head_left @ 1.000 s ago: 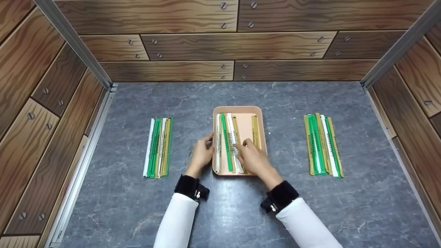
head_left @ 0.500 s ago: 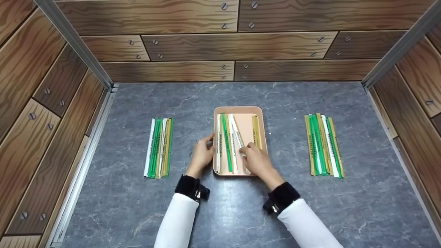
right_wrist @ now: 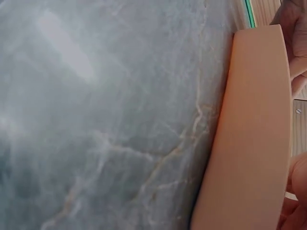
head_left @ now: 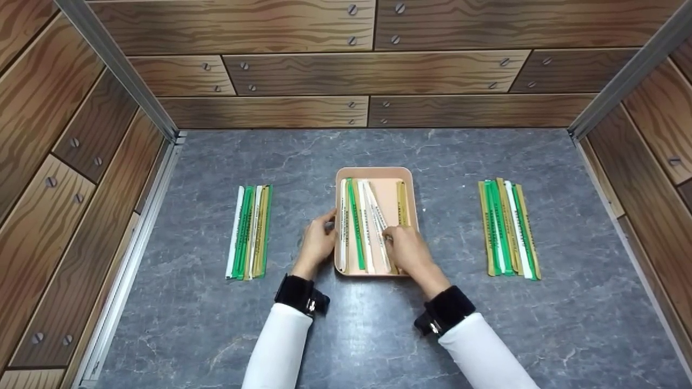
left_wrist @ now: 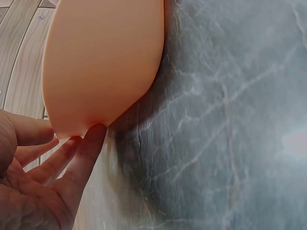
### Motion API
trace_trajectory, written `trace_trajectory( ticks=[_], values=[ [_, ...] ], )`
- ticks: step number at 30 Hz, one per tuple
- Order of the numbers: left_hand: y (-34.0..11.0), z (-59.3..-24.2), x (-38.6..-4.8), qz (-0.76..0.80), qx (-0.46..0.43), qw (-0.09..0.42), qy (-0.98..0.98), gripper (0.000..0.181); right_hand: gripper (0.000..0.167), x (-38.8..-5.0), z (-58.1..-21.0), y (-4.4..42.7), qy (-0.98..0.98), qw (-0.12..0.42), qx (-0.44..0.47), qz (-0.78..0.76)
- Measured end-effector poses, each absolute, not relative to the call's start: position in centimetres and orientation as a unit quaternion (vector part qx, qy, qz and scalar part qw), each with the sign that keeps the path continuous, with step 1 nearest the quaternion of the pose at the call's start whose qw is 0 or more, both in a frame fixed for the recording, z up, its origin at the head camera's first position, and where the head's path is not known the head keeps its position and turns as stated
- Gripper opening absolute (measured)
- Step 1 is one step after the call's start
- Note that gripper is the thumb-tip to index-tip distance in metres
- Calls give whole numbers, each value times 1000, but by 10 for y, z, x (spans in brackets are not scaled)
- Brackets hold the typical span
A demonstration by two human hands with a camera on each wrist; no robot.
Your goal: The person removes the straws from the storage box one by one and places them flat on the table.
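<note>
Slim white, green and yellow packets lie lengthwise in a peach tray. One green packet slants among white ones, and a white packet leans to the right. My left hand is at the tray's left side; in the left wrist view its thumb and fingertips grip the tray wall. Inside the tray's right half, the curled fingers of my right hand touch packets beside the leaning white one. Whether they pinch one is hidden. A yellow packet stands apart along the right wall.
On the grey marbled table, a row of mixed packets lies left of the tray and another row lies to its right. Wood-patterned walls enclose the back and both sides.
My right hand has moved slightly right inside the tray. A white packet now leans right from the others, and a yellow one has shifted right under the hand. My left hand stays in place.
</note>
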State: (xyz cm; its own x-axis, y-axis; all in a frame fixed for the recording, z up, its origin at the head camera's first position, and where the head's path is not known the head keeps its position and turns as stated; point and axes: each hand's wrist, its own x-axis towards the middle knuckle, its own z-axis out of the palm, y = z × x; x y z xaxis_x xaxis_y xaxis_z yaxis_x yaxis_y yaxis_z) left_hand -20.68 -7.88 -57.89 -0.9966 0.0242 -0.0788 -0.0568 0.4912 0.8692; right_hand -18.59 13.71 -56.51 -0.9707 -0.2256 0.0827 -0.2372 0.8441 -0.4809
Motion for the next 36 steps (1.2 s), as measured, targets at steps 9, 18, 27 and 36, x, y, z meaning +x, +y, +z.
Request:
trace_trajectory(
  ticks=[9,18,27,36],
  values=[
    [-80,-580,-206,510,11,21,860,54,25,-182,-542,151,-943,-21,74,323],
    [-80,-580,-206,504,12,17,863,55,42,-175,-535,193,-915,49,65,396],
    [-79,-580,-206,514,2,29,857,56,44,-168,-538,254,-943,57,-17,328],
    [-79,-579,-206,517,-8,39,855,57,40,-162,-542,303,-949,52,-126,284]
  ],
)
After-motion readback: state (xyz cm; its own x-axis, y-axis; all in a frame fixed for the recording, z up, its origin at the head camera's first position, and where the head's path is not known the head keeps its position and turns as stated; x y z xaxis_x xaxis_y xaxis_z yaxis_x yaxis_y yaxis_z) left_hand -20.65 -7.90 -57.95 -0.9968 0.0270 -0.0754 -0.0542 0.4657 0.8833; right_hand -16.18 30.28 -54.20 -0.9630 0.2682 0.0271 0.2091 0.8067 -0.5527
